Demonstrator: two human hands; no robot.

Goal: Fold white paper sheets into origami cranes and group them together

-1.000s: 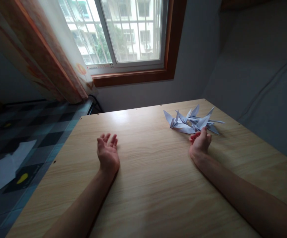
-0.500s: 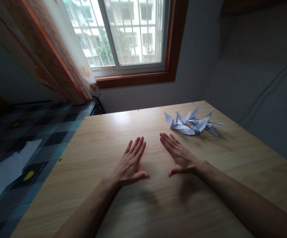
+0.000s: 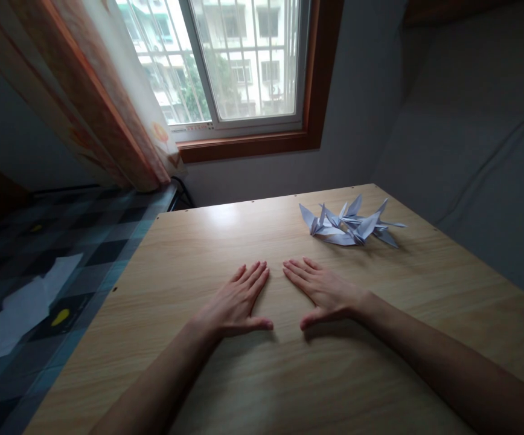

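Palm down on the light wooden table point(image 3: 189, 254), my left hand point(image 3: 240, 302) lies flat with its thumb spread out and nothing in it. Opposite it, my right hand point(image 3: 323, 291) also rests flat on the wood, thumb stretched toward the left one. A small gap separates the two hands. Beyond my right hand, toward the table's far right corner, sits a cluster of folded white paper cranes point(image 3: 352, 225); neither hand touches them. Their wings overlap, so some parts are hidden.
To the left, white paper sheets point(image 3: 22, 311) lie on a dark checked cloth point(image 3: 103, 254). An orange patterned curtain point(image 3: 108, 109) hangs beside a barred window point(image 3: 253, 66) behind the table. A cable point(image 3: 492, 157) runs along the right wall.
Both hands have come down onto the tabletop, their shadows now close beneath them. My right hand has shifted slightly left, nearer to the left one. The paper cranes stay put.
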